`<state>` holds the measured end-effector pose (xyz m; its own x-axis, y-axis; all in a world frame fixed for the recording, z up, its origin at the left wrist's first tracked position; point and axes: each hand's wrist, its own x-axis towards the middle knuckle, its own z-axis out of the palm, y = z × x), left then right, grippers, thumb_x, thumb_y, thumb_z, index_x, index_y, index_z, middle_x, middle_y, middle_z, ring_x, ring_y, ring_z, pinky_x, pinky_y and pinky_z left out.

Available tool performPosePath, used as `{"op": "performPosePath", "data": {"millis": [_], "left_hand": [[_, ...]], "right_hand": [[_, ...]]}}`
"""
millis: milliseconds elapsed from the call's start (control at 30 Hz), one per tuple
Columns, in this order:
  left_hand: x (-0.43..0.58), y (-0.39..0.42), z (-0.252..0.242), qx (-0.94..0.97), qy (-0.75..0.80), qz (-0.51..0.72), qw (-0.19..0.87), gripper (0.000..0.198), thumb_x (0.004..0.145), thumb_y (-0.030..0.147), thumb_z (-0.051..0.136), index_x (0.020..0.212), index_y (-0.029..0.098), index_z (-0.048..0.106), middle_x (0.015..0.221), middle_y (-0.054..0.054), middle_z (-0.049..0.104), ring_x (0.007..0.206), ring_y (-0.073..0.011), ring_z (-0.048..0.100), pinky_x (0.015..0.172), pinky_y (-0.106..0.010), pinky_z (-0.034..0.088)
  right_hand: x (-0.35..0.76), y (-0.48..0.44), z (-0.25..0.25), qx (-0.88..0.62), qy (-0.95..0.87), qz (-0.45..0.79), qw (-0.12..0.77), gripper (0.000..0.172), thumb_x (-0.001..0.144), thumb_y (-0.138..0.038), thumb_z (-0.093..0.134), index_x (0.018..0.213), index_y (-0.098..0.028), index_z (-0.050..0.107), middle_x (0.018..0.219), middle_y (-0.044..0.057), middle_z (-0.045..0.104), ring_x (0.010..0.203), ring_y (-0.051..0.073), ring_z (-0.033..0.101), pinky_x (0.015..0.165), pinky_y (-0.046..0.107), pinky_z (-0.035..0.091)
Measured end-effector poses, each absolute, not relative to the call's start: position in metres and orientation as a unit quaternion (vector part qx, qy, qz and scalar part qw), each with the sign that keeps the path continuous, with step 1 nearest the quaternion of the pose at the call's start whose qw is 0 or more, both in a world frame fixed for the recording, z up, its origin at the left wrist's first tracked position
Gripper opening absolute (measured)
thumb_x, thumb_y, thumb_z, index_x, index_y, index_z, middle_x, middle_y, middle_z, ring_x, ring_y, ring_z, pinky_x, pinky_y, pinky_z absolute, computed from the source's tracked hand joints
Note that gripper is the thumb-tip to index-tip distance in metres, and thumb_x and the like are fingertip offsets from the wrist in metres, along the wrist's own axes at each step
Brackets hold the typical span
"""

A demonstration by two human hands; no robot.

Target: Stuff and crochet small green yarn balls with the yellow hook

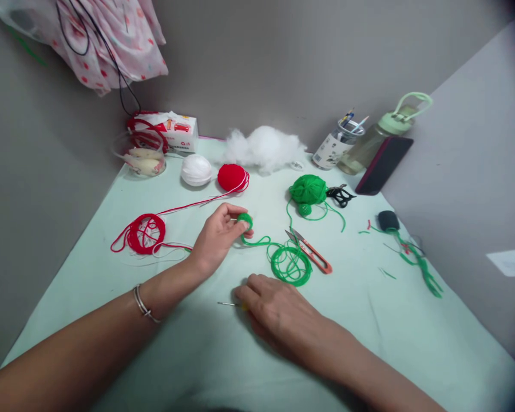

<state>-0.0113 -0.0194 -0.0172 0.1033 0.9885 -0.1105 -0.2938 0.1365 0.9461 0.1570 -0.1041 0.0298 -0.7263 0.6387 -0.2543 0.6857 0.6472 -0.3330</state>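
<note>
Between the thumb and fingers of my left hand (218,237) is a small green crocheted piece (245,218). A strand runs from it to a coil of green yarn (274,269) on the table. My right hand (278,309) rests low over the table, its fingers closed around a crochet hook (227,304). The hook's metal tip points left, and a bit of yellow handle shows under the fingers. Orange-handled thread snips (317,257) lie with their blades over the green coil. Behind them sit a green yarn ball (308,189) and a small green crocheted ball (304,210).
At left lies a red yarn coil (133,234). Further back are a white yarn ball (196,170), a red yarn ball (232,177) and fluffy white stuffing (266,149). A pen jar (335,146), a bottle (369,143) and a phone (384,166) stand back right, yarn scraps (424,272) nearer.
</note>
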Motion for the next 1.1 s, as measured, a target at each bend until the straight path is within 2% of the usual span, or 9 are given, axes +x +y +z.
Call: {"op": "performPosePath", "data": {"millis": [100, 233, 333, 433, 467, 567, 633, 900, 1100], "left_hand": [[-0.012, -0.021, -0.013, 0.425, 0.432, 0.509, 0.611, 0.027, 0.077, 0.024, 0.08, 0.098, 0.017, 0.064, 0.083, 0.004, 0.067, 0.069, -0.0125, 0.068, 0.073, -0.03, 0.054], [-0.013, -0.022, -0.009, 0.444, 0.431, 0.493, 0.612, 0.025, 0.077, 0.025, 0.08, 0.097, 0.017, 0.068, 0.081, 0.003, 0.067, 0.069, -0.013, 0.066, 0.073, -0.03, 0.054], [-0.014, -0.022, -0.01, 0.45, 0.431, 0.486, 0.612, 0.025, 0.077, 0.025, 0.08, 0.1, 0.017, 0.07, 0.084, 0.003, 0.068, 0.068, -0.0122, 0.064, 0.073, -0.03, 0.053], [-0.014, -0.022, -0.011, 0.451, 0.433, 0.486, 0.611, 0.027, 0.078, 0.026, 0.08, 0.102, 0.017, 0.071, 0.085, 0.002, 0.068, 0.069, -0.0121, 0.064, 0.074, -0.03, 0.053], [-0.014, -0.022, -0.012, 0.451, 0.433, 0.485, 0.611, 0.028, 0.079, 0.026, 0.08, 0.103, 0.017, 0.07, 0.084, 0.003, 0.068, 0.07, -0.0123, 0.064, 0.074, -0.03, 0.053], [-0.014, -0.023, -0.011, 0.456, 0.435, 0.479, 0.611, 0.028, 0.08, 0.027, 0.079, 0.104, 0.017, 0.07, 0.082, 0.003, 0.067, 0.07, -0.0128, 0.064, 0.074, -0.03, 0.052], [-0.013, -0.024, -0.011, 0.461, 0.436, 0.475, 0.61, 0.028, 0.081, 0.027, 0.079, 0.105, 0.017, 0.07, 0.08, 0.003, 0.066, 0.07, -0.0128, 0.064, 0.073, -0.029, 0.052], [-0.007, -0.032, -0.014, 0.489, 0.433, 0.463, 0.599, 0.025, 0.083, 0.026, 0.078, 0.105, 0.019, 0.07, 0.084, 0.0, 0.069, 0.081, -0.0163, 0.069, 0.075, -0.029, 0.05], [-0.005, -0.033, -0.015, 0.498, 0.433, 0.457, 0.597, 0.024, 0.085, 0.028, 0.076, 0.107, 0.019, 0.068, 0.081, 0.001, 0.068, 0.08, -0.017, 0.07, 0.076, -0.03, 0.05]], "right_hand": [[0.153, -0.102, 0.02, 0.369, 0.908, -0.193, 0.041, 0.017, 0.095, -0.003, 0.057, 0.103, -0.014, 0.067, 0.099, 0.009, 0.068, 0.084, 0.021, 0.06, 0.072, 0.033, 0.042], [0.154, -0.095, 0.016, 0.384, 0.898, -0.216, 0.017, 0.016, 0.098, -0.01, 0.055, 0.089, -0.015, 0.067, 0.095, 0.009, 0.066, 0.081, 0.02, 0.057, 0.067, 0.032, 0.037], [0.166, -0.087, 0.024, 0.393, 0.849, -0.35, -0.037, 0.016, 0.098, -0.012, 0.055, 0.086, -0.017, 0.064, 0.093, 0.005, 0.064, 0.076, 0.015, 0.054, 0.066, 0.029, 0.037], [0.182, -0.076, 0.033, 0.436, 0.698, -0.551, -0.137, 0.008, 0.095, -0.016, 0.056, 0.09, -0.02, 0.062, 0.074, -0.003, 0.06, 0.063, 0.011, 0.046, 0.06, 0.026, 0.035], [0.186, -0.073, 0.035, 0.447, 0.642, -0.599, -0.172, 0.006, 0.096, -0.02, 0.057, 0.097, -0.02, 0.063, 0.072, -0.003, 0.06, 0.06, 0.011, 0.045, 0.058, 0.025, 0.033], [0.192, -0.065, 0.035, 0.481, 0.514, -0.661, -0.26, 0.023, 0.097, -0.029, 0.057, 0.116, -0.019, 0.066, 0.062, -0.007, 0.051, 0.053, 0.01, 0.034, 0.051, 0.024, 0.025], [0.19, -0.063, 0.033, 0.49, 0.468, -0.676, -0.29, 0.027, 0.098, -0.032, 0.058, 0.118, -0.018, 0.07, 0.056, -0.009, 0.041, 0.051, 0.01, 0.028, 0.049, 0.024, 0.021], [0.182, -0.06, 0.025, 0.453, 0.389, -0.736, -0.319, 0.029, 0.094, -0.037, 0.071, 0.112, -0.015, 0.077, 0.054, -0.01, 0.038, 0.049, 0.008, 0.022, 0.045, 0.022, 0.018], [0.182, -0.059, 0.024, 0.46, 0.371, -0.742, -0.316, 0.028, 0.093, -0.037, 0.072, 0.11, -0.015, 0.077, 0.054, -0.01, 0.039, 0.049, 0.007, 0.023, 0.045, 0.022, 0.02]]}}
